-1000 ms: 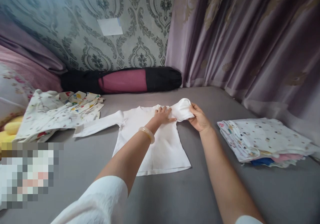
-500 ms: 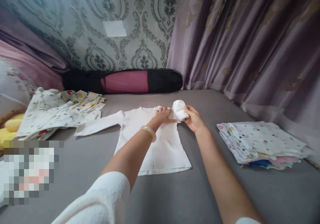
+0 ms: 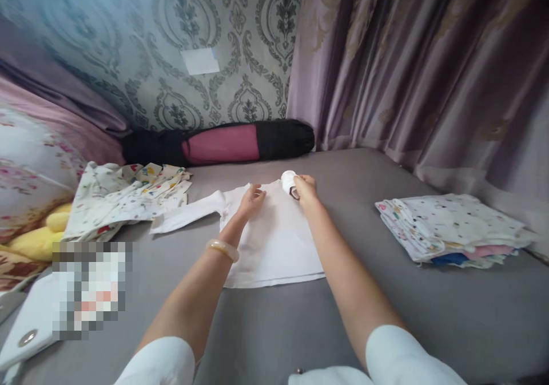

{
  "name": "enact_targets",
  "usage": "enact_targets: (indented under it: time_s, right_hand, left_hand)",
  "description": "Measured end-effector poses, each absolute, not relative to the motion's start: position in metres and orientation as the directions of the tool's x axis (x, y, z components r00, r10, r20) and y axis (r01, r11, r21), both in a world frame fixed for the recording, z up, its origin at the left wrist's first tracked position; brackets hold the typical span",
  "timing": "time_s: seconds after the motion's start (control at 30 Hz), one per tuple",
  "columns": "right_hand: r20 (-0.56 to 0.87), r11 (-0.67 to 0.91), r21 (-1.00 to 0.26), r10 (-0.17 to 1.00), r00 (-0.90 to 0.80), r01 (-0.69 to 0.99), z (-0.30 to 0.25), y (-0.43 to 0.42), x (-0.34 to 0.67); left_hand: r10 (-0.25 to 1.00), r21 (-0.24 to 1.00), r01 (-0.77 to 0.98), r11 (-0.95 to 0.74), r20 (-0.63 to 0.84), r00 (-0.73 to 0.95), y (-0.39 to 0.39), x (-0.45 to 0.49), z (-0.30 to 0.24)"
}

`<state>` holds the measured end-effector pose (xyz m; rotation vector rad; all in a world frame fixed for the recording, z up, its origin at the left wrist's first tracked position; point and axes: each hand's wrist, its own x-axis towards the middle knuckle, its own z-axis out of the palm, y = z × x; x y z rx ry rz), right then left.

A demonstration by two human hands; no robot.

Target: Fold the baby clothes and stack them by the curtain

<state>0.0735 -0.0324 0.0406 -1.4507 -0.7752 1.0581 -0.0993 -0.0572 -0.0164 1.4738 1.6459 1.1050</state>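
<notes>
A small white long-sleeved shirt point(image 3: 274, 242) lies flat on the grey bed sheet point(image 3: 266, 328), its left sleeve stretched out toward the left. My right hand point(image 3: 305, 190) is closed on the shirt's right sleeve point(image 3: 288, 182), bunched up and folded in over the shoulder. Beside it, my left hand point(image 3: 251, 199) rests on the upper chest of the shirt with fingers spread; a pale bangle point(image 3: 223, 249) sits on that wrist.
A pile of unfolded printed clothes point(image 3: 124, 199) lies at the left. A stack of folded clothes point(image 3: 454, 227) sits at the right. A black and pink roll bag point(image 3: 223, 142) lies against the wall. Curtains hang at the right; pillows and a yellow toy point(image 3: 32, 242) at left.
My right hand has carried the right sleeve inward over the shirt's shoulder, bunching it smaller. My left hand slid left across the chest. The camera shifted a little.
</notes>
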Motion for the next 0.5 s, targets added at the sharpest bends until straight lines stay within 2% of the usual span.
enact_targets:
  time_s: [0.17,0.3,0.4,0.5]
  right_hand:
    - [-0.187,-0.199,-0.98,0.895,0.406,-0.013,0.016,-0.032,0.039]
    - [-0.215,-0.229,-0.973,0.906,0.365,-0.005,0.008,-0.04,0.018]
    - [-0.231,-0.231,-0.972,0.935,0.268,-0.033,0.009,-0.046,0.006]
    - [-0.259,-0.248,-0.956,0.965,0.052,-0.154,0.011,-0.054,-0.001]
  left_hand:
    - [0.966,0.929,0.368,-0.022,0.115,-0.232,-0.07,-0.12,-0.033]
    - [0.961,0.935,0.345,-0.081,0.166,-0.222,-0.075,-0.116,-0.037]
    - [0.96,0.92,0.373,-0.119,0.202,-0.193,-0.081,-0.111,-0.029]
    - [0.949,0.895,0.427,-0.129,0.236,-0.21,-0.087,-0.109,-0.019]
